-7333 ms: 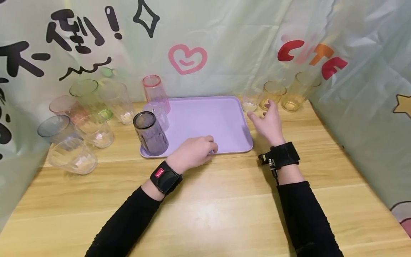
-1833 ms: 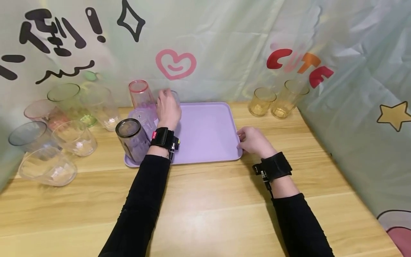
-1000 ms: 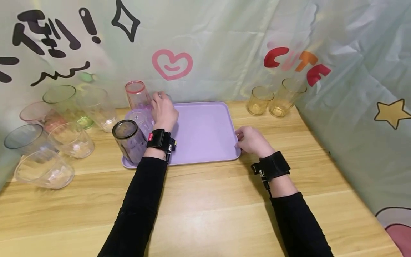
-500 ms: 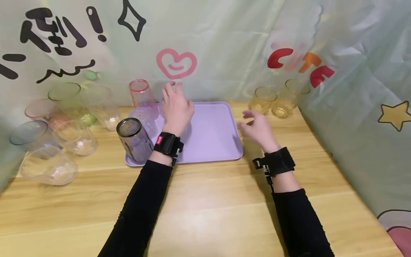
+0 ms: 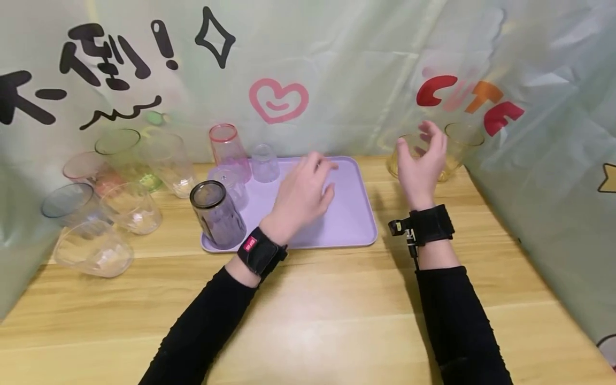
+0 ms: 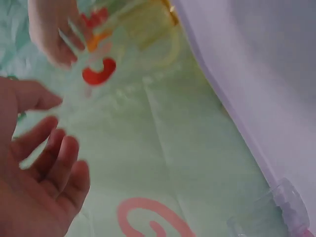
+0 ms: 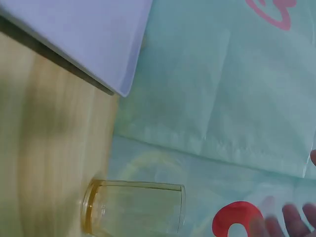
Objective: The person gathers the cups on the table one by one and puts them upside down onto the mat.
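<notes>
My left hand point(image 5: 302, 195) hovers over the purple tray point(image 5: 348, 216) with relaxed fingers and holds nothing. To its left, a small clear glass point(image 5: 266, 164) stands at the tray's back edge, also seen as a clear glass point(image 6: 291, 205) in the left wrist view. Beside it are a pink glass point(image 5: 230, 149), another clear glass point(image 5: 233, 187) and a smoky purple glass point(image 5: 218, 216), the pink and smoky ones upside down. My right hand point(image 5: 423, 166), fingers spread, is in front of a short yellow glass point(image 5: 392, 163), partly hiding it. The right wrist view shows a yellow glass point(image 7: 138, 207) apart from the fingertips point(image 7: 294, 222).
A taller yellow glass point(image 5: 464, 144) stands at the far right, partly behind the right hand. Several tumblers crowd the left side, among them a green glass point(image 5: 120, 155) and a blue-grey glass point(image 5: 72, 203). A printed cloth point(image 5: 346, 96) hangs behind the wooden table point(image 5: 327, 321).
The small clear glass went from beside the yellow glasses onto the tray. My left hand has left it and moved right. My right hand let go of the tray edge and rose toward the yellow glasses.
</notes>
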### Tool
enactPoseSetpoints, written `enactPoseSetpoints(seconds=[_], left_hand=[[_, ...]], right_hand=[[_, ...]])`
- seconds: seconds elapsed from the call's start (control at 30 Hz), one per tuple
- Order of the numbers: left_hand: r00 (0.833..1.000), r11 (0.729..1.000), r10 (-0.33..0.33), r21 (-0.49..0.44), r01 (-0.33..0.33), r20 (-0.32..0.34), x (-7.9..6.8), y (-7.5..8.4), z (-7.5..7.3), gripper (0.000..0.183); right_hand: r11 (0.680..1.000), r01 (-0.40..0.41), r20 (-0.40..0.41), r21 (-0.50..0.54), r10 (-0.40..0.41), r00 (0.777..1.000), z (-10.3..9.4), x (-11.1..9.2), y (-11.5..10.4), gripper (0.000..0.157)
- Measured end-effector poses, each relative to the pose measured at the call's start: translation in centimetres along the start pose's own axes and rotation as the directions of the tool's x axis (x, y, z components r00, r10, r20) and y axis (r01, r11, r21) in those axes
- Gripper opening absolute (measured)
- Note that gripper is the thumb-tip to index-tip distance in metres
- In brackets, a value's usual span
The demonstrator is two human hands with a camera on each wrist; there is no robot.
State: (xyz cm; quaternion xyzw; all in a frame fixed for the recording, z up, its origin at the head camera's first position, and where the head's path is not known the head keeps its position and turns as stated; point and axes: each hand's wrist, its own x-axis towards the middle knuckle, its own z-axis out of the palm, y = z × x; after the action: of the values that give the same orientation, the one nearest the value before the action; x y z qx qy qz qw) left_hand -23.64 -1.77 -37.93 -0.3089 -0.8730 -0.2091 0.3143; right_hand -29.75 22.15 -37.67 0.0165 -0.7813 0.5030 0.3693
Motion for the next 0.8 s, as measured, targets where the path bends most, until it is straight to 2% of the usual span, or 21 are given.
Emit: enactPoseSetpoints(seconds=[0.07, 0.17, 0.23, 0.37, 0.5, 0.67, 0.8], left_hand=[[0.994, 0.997, 0.078, 0.0, -0.078, 0.082, -0.8, 0.7, -0.1, 0.028], [0.969, 0.989, 0.147, 0.006, -0.151, 0.197, -1.9, 1.7, -0.2, 0.025], [0.946, 0.985, 0.165, 0.01, -0.175, 0.278, -2.4, 2.1, -0.5, 0.023], [0.887, 0.979, 0.183, 0.007, -0.206, 0.423, -3.0, 3.1, -0.8, 0.025], [0.839, 0.971, 0.206, -0.002, -0.238, 0.504, -3.7, 4.0, -0.3, 0.022], [0.792, 0.966, 0.202, 0.016, -0.258, 0.577, -4.2, 4.9, 0.1, 0.018], [0.774, 0.961, 0.197, 0.036, -0.273, 0.602, -4.6, 5.2, 0.2, 0.015]], right_hand=[[1.0, -0.02, -0.029, -0.01, 0.02, 0.999, -0.1, 0.5, 0.2, 0.057], [0.996, -0.077, -0.025, -0.038, 0.076, 0.997, -0.5, 1.0, 0.6, 0.065], [0.992, -0.118, 0.002, -0.052, 0.119, 0.993, -0.5, 1.1, 0.8, 0.07], [0.979, -0.197, 0.071, -0.057, 0.2, 0.977, -0.9, 0.8, 1.2, 0.075], [0.963, -0.269, 0.103, -0.019, 0.27, 0.957, -1.4, 0.4, 1.6, 0.079], [0.947, -0.321, 0.104, 0.008, 0.318, 0.942, -2.2, 0.5, 2.2, 0.084], [0.929, -0.369, 0.117, -0.018, 0.368, 0.922, -2.4, 0.6, 2.4, 0.089]])
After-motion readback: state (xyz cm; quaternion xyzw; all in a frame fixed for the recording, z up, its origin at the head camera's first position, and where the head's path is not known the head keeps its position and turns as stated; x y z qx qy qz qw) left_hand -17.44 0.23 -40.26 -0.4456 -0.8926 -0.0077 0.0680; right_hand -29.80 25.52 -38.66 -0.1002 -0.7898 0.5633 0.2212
